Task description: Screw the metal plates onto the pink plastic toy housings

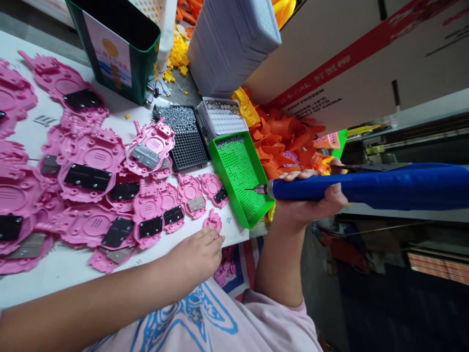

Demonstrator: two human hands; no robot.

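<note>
Small pink shell [212, 220]: just left of the green screw tray [257, 216], near end, under the left fingertips
Left hand [200, 252]: fingers together on the shell; cannot tell whether they pinch it
Right hand [313, 203]: wrapped around the blue electric screwdriver [373, 186], right of the tray, bit over its perforated bed
Black screw tray [188, 151]: left of the green one
</note>
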